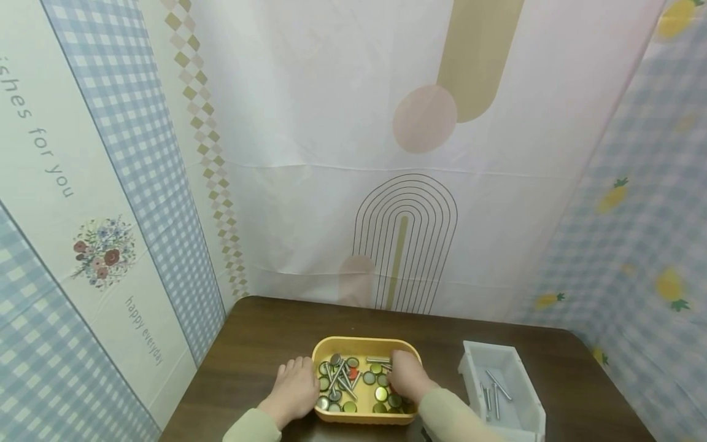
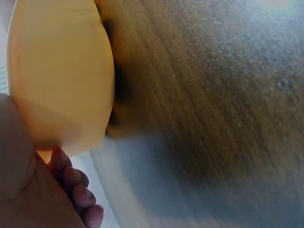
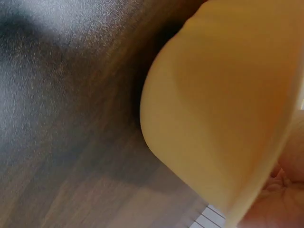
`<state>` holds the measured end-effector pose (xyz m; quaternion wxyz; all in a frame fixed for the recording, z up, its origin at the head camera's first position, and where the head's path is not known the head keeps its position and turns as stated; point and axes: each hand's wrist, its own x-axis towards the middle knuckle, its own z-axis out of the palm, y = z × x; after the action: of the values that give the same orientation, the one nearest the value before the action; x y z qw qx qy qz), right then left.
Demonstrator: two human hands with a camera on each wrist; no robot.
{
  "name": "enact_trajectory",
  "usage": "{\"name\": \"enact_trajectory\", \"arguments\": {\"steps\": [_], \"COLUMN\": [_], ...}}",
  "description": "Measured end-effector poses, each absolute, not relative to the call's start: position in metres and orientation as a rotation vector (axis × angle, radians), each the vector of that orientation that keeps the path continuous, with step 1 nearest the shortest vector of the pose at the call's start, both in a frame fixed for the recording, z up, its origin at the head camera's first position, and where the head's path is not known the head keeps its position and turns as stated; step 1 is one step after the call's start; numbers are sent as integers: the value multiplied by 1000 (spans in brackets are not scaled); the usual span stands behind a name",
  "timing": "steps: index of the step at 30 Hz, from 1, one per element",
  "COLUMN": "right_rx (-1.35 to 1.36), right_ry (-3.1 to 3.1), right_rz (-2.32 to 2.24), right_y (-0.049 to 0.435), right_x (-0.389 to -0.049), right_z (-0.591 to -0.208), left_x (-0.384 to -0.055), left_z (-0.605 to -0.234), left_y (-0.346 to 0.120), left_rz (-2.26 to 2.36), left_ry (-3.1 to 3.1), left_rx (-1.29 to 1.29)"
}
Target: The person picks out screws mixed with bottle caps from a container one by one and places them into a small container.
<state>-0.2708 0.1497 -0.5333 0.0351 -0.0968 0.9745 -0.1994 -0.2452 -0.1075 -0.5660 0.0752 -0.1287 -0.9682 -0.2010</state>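
A yellow plastic basin (image 1: 364, 418) stands on the table, holding metal bottle caps (image 1: 381, 393) and long silver bolts or nails (image 1: 338, 379). Against its left wall rests my left hand (image 1: 297, 388), fingers loosely bent; the left wrist view shows the fingertips (image 2: 83, 195) near one end of the basin's outer wall (image 2: 64, 76). My right hand (image 1: 410, 376) reaches over the right rim into the basin, fingers bent down beside a few silver rods. Its fingertips are hidden, and the right wrist view shows mostly outer wall (image 3: 213, 104), so any held piece cannot be made out.
To the right stands a light grey bin (image 1: 529, 393) with several silver bolts or nails (image 1: 496, 402) inside. The dark wooden table (image 1: 265, 331) meets hanging printed cloths (image 1: 298, 233) at the back and sides. A small dark object (image 1: 425, 434) shows at the bottom edge.
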Motion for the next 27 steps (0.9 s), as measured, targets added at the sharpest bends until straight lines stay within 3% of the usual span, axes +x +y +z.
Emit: {"name": "enact_trajectory", "arguments": {"steps": [10, 27], "right_rx": [-338, -371], "right_ry": [3105, 3041], "right_rz": [-394, -446], "right_y": [145, 144], "right_x": [-275, -275], "right_z": [-544, -543], "left_x": [-246, -247], "left_z": [-566, -567], "left_y": [-108, -109], "left_rz": [-612, -627], "left_ry": [-2913, -2923], "left_rx": [-389, -388]}}
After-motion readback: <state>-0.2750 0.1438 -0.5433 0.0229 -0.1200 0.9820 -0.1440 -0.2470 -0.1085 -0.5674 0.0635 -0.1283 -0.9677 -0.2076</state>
